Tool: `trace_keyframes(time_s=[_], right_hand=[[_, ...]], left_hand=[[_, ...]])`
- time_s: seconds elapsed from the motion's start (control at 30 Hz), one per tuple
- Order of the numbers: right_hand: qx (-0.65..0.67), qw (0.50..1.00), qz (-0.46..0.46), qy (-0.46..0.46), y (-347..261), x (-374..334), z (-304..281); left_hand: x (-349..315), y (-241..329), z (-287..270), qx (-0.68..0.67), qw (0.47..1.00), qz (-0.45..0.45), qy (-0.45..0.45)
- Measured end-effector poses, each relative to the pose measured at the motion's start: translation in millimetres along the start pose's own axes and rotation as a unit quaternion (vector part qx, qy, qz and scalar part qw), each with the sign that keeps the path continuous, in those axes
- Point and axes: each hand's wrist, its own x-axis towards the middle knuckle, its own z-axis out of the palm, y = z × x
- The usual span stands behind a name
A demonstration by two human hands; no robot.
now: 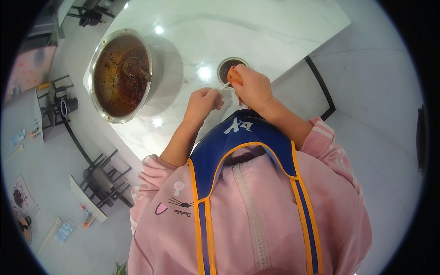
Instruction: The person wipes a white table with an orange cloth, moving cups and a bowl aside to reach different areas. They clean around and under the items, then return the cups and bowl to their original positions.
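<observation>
My left hand (201, 104) is closed, its thumb and finger at the lower end of a thin pale stick (223, 86). The stick slants up toward an orange piece (235, 76) whose kind I cannot make out. Fingers of my right hand (253, 87) are wrapped round that orange piece, over the near right rim of a small round container (220, 73). Dark reddish sauce (226, 68) with bits in it fills the container. Whether the stick enters the orange piece is hidden by the fingers. Something reddish shows below my right hand, too small to name.
On the left of the white marbled table (192, 41) stands a large metal basin (94, 89) of red chili oil, with a ladle (147, 76) in it. My blue apron (215, 137) touches the near edge. Chairs (103, 178) and small tables (85, 197) stand on the floor to the left.
</observation>
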Motion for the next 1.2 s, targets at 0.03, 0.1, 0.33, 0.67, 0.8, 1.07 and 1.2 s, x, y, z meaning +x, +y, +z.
trace_keyframes(time_s=[0.03, 0.1, 0.33, 0.67, 0.8, 1.07, 1.2], right_hand=[[0.026, 1.000, 0.013, 0.003, 1, 0, -4], [0.070, 0.997, 0.030, 0.018, 2, 1, -11], [0.179, 0.978, 0.106, 0.027, 14, -8, -41], [0.198, 0.971, 0.117, 0.064, 33, -33, -48], [0.276, 0.947, 0.159, 0.048, 33, -37, -47], [0.336, 0.928, 0.158, -0.009, 24, -42, -37], [0.443, 0.873, 0.185, -0.085, 17, -40, -33]], left_hand=[[0, -1, -1, 0.010, 1.000, 0.003, -0.001], [0, -5, -4, 0.043, 0.999, 0.019, 0.021], [-9, -15, -19, 0.264, 0.906, 0.299, 0.143], [4, -12, -10, 0.429, 0.798, 0.402, 0.131], [5, -5, -12, 0.333, 0.903, 0.238, 0.128], [9, 4, -23, 0.060, 0.995, 0.076, 0.035], [1, 1, -26, 0.062, 0.996, 0.046, 0.044]])
